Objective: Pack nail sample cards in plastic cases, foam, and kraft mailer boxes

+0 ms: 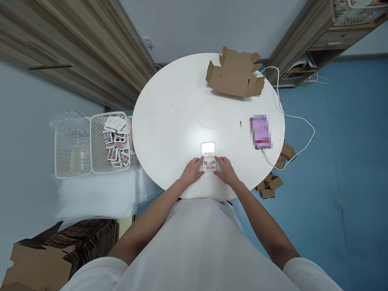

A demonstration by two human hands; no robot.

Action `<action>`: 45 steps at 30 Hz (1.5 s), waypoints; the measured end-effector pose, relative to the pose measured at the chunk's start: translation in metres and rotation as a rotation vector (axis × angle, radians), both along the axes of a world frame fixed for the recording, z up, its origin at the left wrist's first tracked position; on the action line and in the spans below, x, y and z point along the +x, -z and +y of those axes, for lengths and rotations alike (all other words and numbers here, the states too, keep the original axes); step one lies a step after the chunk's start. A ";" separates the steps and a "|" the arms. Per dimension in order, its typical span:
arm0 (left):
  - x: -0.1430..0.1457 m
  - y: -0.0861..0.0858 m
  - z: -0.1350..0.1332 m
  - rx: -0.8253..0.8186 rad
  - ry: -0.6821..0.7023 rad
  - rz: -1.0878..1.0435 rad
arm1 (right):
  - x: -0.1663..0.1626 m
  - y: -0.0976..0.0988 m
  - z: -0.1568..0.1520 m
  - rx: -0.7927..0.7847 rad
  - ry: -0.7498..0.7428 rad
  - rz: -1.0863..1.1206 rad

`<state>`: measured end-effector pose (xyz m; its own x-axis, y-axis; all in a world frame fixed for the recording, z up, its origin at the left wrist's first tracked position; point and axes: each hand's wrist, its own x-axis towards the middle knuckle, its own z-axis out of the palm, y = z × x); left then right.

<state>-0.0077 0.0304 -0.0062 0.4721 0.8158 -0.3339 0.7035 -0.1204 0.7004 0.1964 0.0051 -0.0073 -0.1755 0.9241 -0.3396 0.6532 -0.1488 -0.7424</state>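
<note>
A small clear case (209, 164) lies on the white oval table (169, 133) near its front edge. Its lid (208, 148) is tipped back, away from me, and reflects light. Inside are several small pinkish, shiny pieces that look like press-on nails, too small to make out fully. My left hand (192, 171) grips the case's left side between thumb and fingers. On the right side my right hand (225, 170) holds it the same way.
An unfolded cardboard box (238, 74) lies at the table's back right. A pixelated phone-like object (261, 132) with a white cable (303, 119) lies right. White baskets (91, 147) with nail cards (117, 145) stand left. Folded cartons (39, 264) and small boxes (274, 184) sit lower down.
</note>
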 end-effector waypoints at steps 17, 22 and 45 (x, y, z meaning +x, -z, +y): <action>0.015 -0.014 -0.028 -0.463 -0.676 -0.502 | -0.007 -0.017 -0.012 -0.212 0.428 0.470; 0.018 -0.031 -0.032 -0.560 -0.706 -0.661 | 0.005 -0.037 -0.018 -0.165 0.425 0.579; 0.029 -0.076 -0.053 -0.667 -0.692 -0.986 | 0.021 -0.090 -0.018 -0.242 0.349 1.022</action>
<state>0.0215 -0.0225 0.0702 0.3068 0.7982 -0.5185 -0.3358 0.6005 0.7257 0.2171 -0.0126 0.0827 -0.2194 0.9061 -0.3617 -0.3569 -0.4196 -0.8346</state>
